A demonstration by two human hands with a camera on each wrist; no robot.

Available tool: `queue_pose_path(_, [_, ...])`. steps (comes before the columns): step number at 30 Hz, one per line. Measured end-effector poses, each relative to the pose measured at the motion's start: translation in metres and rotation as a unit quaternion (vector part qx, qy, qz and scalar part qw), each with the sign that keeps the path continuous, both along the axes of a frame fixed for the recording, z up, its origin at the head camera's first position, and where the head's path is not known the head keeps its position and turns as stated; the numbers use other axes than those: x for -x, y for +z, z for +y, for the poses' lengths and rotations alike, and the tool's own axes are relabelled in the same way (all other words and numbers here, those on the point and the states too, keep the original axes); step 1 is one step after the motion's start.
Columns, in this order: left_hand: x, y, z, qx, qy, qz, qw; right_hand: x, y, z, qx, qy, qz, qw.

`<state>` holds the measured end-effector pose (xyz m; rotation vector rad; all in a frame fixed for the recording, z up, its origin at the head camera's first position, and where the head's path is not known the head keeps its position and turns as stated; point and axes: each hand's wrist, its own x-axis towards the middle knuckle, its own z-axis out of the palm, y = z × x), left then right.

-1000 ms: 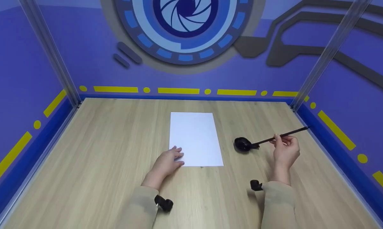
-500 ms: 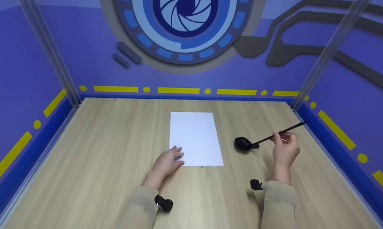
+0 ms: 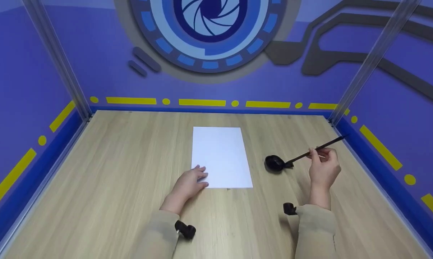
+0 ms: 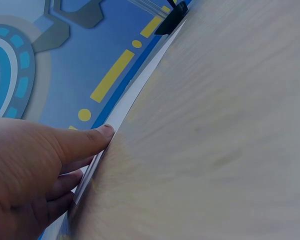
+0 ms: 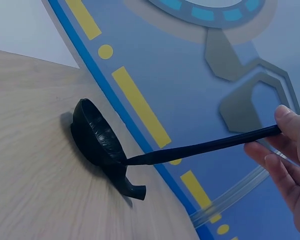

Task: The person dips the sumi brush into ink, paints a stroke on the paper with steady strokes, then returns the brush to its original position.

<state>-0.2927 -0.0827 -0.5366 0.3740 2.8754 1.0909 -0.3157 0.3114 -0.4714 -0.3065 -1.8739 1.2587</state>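
Note:
In the head view a white sheet of paper (image 3: 221, 154) lies on the table. My left hand (image 3: 188, 182) rests on its near left corner, thumb and fingers spread out; the left wrist view shows the thumb at the sheet's edge. My right hand (image 3: 323, 171) pinches a slim black brush (image 3: 331, 142) between thumb and fingers, its shaft slanting up to the right. To the right of the paper sits a small black ink dish (image 3: 273, 163) with a short curved stub. In the right wrist view, the brush's pointed tip meets the rim of the dish near that stub.
A light wooden table (image 3: 130, 151) carries everything. Blue printed walls (image 3: 94, 64) with yellow marks enclose its back and sides, and metal posts (image 3: 376, 59) stand at the rear corners. Black wrist-worn devices (image 3: 185, 230) sit at both sleeves.
The brush's upper end has risen and swung slightly left, so the shaft stands steeper, while its tip stays at the dish. Left hand, paper and dish have not visibly moved.

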Motion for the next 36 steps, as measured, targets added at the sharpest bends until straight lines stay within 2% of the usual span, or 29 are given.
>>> queue_pose_path(12, [0.0, 0.0, -0.001, -0.004, -0.002, 0.002, 1.0, -0.006, 0.012, -0.004, 0.016, 0.007, 0.028, 0.999])
queue_pose_path(21, [-0.001, 0.001, 0.0, -0.005, 0.004, -0.003, 1.0, -0.008, 0.02, -0.002, 0.105, 0.029, 0.08, 0.991])
queue_pose_path(25, [0.0, 0.002, 0.0, -0.003, 0.006, -0.004, 1.0, -0.007, 0.021, 0.0, 0.182, 0.042, 0.097, 0.978])
queue_pose_path(28, [0.0, 0.001, 0.0, -0.005, 0.008, -0.006, 0.9999, -0.007, 0.022, 0.0, 0.239, 0.056, 0.108, 0.963])
queue_pose_path(31, [0.0, 0.0, 0.0, -0.004, 0.006, -0.004, 1.0, -0.006, 0.02, -0.001, 0.275, 0.066, 0.115, 0.952])
queue_pose_path(36, [0.0, 0.0, 0.001, 0.002, 0.003, 0.002, 1.0, -0.004, 0.018, -0.009, 0.333, 0.099, 0.13, 0.929])
